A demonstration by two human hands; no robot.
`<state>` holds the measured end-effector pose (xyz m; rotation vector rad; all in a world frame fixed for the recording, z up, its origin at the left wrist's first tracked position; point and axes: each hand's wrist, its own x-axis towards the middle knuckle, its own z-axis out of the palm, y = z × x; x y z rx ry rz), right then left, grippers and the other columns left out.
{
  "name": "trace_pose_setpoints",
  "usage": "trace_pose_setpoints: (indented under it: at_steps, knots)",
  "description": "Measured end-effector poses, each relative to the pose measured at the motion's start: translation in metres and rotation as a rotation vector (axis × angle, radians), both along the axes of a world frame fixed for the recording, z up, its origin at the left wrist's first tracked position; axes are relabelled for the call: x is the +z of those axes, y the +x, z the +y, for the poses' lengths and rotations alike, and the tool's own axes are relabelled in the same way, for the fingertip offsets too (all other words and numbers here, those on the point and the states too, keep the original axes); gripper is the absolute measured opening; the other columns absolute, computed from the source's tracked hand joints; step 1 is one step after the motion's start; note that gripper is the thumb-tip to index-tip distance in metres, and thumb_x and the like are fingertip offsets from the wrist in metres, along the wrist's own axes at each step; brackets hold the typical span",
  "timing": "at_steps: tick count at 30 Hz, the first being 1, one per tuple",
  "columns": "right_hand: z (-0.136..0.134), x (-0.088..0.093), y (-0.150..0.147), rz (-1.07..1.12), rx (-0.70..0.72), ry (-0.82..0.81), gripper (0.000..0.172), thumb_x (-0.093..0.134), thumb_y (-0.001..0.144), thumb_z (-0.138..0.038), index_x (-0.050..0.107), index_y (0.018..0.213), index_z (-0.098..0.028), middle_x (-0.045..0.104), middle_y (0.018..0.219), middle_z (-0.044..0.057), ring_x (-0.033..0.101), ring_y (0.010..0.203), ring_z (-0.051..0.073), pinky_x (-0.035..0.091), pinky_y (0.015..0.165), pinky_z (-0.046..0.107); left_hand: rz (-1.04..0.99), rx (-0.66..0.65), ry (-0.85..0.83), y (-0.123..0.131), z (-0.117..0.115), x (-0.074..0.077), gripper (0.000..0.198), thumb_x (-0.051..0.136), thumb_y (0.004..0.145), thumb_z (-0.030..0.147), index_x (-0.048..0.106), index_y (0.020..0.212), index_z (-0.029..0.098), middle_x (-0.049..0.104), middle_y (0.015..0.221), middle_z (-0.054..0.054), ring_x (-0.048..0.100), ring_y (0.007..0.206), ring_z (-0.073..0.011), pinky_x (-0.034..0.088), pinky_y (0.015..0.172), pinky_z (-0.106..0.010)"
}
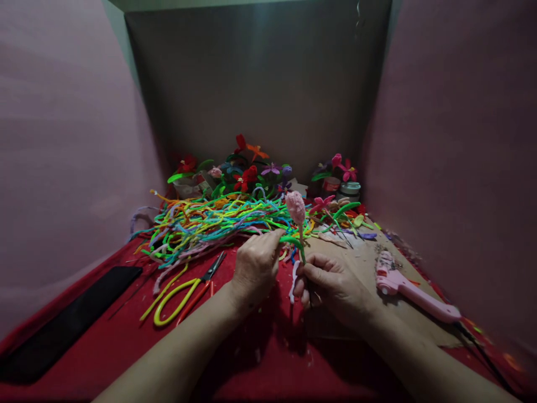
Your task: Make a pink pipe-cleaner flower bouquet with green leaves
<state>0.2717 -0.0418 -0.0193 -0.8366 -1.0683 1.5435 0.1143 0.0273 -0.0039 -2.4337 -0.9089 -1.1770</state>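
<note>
My right hand (331, 282) is closed around the thin stem of a pink fuzzy flower bud (296, 207), holding it upright. My left hand (257, 264) pinches a green pipe cleaner (292, 240) that wraps around the stem just below the bud. Both hands hover over a red cloth (272, 358). Behind them lies a big tangle of coloured pipe cleaners (210, 221).
Scissors with yellow handles (188, 288) lie left of my hands. A pink glue gun (409, 288) rests on brown cardboard (369, 263) at right. Finished pipe-cleaner flowers (247, 176) and small jars (349, 189) stand at the back. A black flat object (71, 322) lies at far left.
</note>
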Motion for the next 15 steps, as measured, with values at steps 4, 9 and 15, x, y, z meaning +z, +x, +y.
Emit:
trace_pose_setpoints:
  at_steps: [4, 9, 15]
  knots:
    - [0.0, 0.001, 0.001, 0.019, -0.021, -0.04, 0.026, 0.067, 0.073, -0.038, 0.055, 0.071, -0.015, 0.067, 0.06, 0.002, 0.056, 0.045, 0.007, 0.037, 0.043, 0.016, 0.094, 0.023, -0.009, -0.004, 0.007, -0.001, 0.022, 0.043, 0.085, 0.012, 0.062, 0.094, 0.017, 0.07, 0.082, -0.006, 0.061, 0.072, -0.0174, 0.043, 0.068, -0.027]
    - [0.003, 0.002, 0.003, 0.002, -0.1, -0.018, 0.026, 0.067, 0.071, -0.039, 0.056, 0.071, -0.016, 0.065, 0.059, 0.002, 0.055, 0.044, 0.008, 0.034, 0.04, 0.017, 0.069, 0.176, -0.241, -0.008, 0.014, 0.0, 0.021, 0.041, 0.087, 0.018, 0.062, 0.084, 0.018, 0.065, 0.068, -0.004, 0.056, 0.06, -0.0145, 0.037, 0.059, -0.023]
    - [0.012, 0.001, 0.015, -0.091, -0.321, 0.091, 0.027, 0.065, 0.073, -0.04, 0.059, 0.072, -0.014, 0.064, 0.06, 0.002, 0.052, 0.043, 0.006, 0.03, 0.039, 0.016, -0.169, 0.107, -0.616, -0.012, 0.022, -0.003, 0.024, 0.042, 0.086, 0.027, 0.062, 0.079, 0.017, 0.062, 0.06, -0.001, 0.057, 0.056, -0.0122, 0.039, 0.06, -0.021]
